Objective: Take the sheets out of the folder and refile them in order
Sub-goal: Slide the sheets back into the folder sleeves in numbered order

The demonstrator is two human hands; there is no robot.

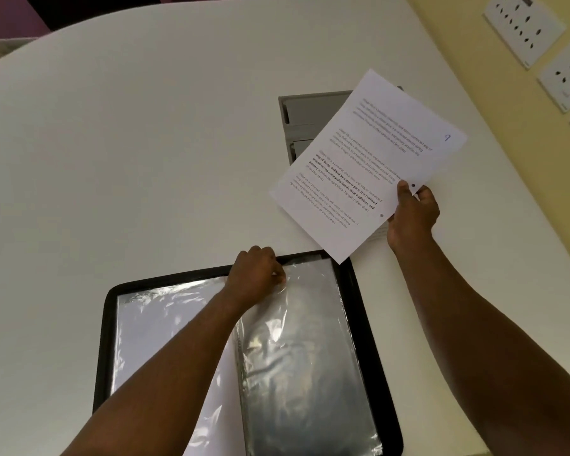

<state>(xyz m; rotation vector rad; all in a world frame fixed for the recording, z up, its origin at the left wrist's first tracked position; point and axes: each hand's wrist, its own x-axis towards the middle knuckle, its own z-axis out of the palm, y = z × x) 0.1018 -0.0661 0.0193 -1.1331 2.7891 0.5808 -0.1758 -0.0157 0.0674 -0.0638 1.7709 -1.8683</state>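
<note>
- Nearest the camera, the folder lies open flat on the white desk, its long axis running away from the person and its clear plastic sleeves spread to both sides.
- The sleeve on the left side shows white paper inside; the sleeve on the right side reads dark and glossy, so it looks empty, probably the one waiting to be filled.
- Up at the top edge of that right sleeve, the left hand has its fingers curled, pinching the plastic near the opening. My read: it is holding the mouth of the pocket so a page can slide in.
- Just beyond the folder's far right corner, the right hand grips a sheet by one edge, thumb on top, fingers underneath.
- That sheet is lifted clear of the desk and tilted, long axis running diagonally from near-left to far-right, printed face up toward the camera. A handwritten 9 sits at its far right corner; two punch holes show beside the thumb.
- The sheet's lower corner overlaps the folder's far right corner in view; whether they touch, I cannot tell.
- Under the thumb side more white edges peek out, perhaps further pages, hard to say.
- Farther back, partly hidden behind the sheet, a grey tray sits in the desk.
- On the yellow wall, white wall sockets.
</note>
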